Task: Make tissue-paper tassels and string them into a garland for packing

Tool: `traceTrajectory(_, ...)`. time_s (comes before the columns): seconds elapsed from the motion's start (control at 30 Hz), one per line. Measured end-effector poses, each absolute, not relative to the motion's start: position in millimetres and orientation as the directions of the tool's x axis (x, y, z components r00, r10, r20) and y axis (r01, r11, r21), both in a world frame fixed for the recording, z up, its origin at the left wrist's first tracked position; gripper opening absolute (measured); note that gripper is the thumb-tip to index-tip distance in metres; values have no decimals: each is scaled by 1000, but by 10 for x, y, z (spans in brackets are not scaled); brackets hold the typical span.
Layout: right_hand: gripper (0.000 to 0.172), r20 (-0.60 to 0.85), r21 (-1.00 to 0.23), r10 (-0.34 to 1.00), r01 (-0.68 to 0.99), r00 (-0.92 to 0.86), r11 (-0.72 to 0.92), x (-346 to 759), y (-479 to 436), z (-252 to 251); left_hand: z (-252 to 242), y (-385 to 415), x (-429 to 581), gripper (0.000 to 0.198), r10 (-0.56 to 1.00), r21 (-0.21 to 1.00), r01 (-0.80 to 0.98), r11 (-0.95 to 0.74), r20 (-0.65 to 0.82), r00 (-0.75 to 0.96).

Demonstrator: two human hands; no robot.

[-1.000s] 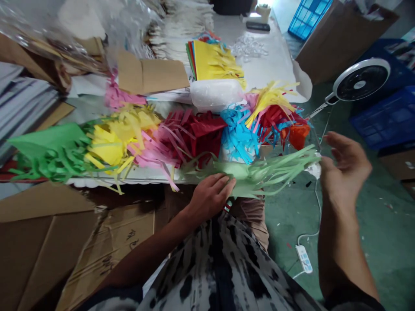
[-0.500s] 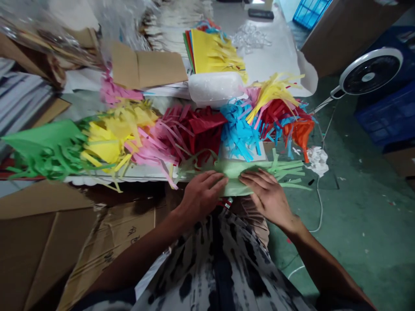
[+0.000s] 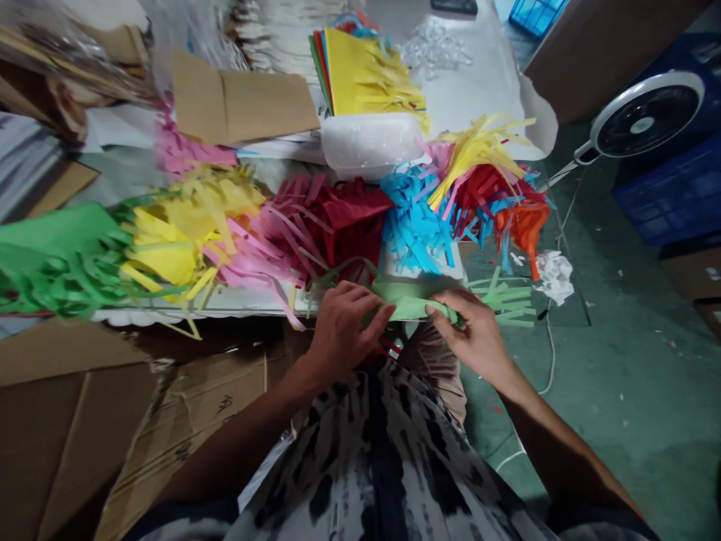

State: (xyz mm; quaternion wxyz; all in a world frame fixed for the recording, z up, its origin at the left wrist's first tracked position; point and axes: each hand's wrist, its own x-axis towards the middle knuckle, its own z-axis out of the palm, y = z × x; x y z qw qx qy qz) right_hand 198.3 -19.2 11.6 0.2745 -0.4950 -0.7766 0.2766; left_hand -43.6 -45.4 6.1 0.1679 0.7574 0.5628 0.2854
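Observation:
A strip of light green fringed tissue paper (image 3: 414, 306) lies along the table's front edge, its cut tassels spread out at both ends. My left hand (image 3: 350, 327) pinches the near edge of its middle between thumb and fingers. A little to the right, my right hand (image 3: 470, 330) grips the same edge, which is curled up and folded over between the two hands. Just beyond lie fringed paper bunches: dark red (image 3: 354, 222), light blue (image 3: 420, 218), pink (image 3: 248, 252), yellow (image 3: 180, 233) and green (image 3: 61, 255).
A white plastic tub (image 3: 375, 143) stands behind the bunches, near a stack of yellow fringed sheets (image 3: 363, 75) and a folded brown cardboard piece (image 3: 242, 105). An orange fringed bunch (image 3: 523, 225) hangs at the right corner. A white fan (image 3: 647, 116) stands right; cardboard boxes (image 3: 67, 406) sit below left.
The green paper's near edge, flat under my fingers before, is now lifted and folded away from me. My right hand has closed from lying flat to gripping it. The view has shifted slightly.

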Motion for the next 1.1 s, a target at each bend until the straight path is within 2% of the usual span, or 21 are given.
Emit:
traceTrajectory(0.1,21,214,-663,919,642,-331,385,1943,-190,87,105,-400,-424,29,961,525,806,-273,184,205)
traceTrajectory(0.2,29,254,-503,909,757,-331,416,1921,-198,29,110,-351,-422,31,971,489,841,-232,167,171)
traceTrajectory(0.27,28,269,-387,903,820,-336,421,1914,-203,-7,111,-326,-424,30,976,471,856,-212,149,159)
traceTrajectory(0.33,24,278,-335,903,848,-327,410,1910,-204,-30,120,-309,-428,24,978,457,865,-207,125,167)
traceTrajectory(0.47,20,282,-323,912,866,-298,382,1909,-201,-51,145,-286,-426,20,981,429,882,-196,86,176)
traceTrajectory(0.67,18,298,-335,917,870,-266,362,1897,-194,-90,123,-251,-394,15,973,305,924,-229,109,205)
traceTrajectory(1.1,20,281,-299,923,890,-262,344,1869,-174,-90,84,-193,-416,14,973,276,935,-221,128,192)
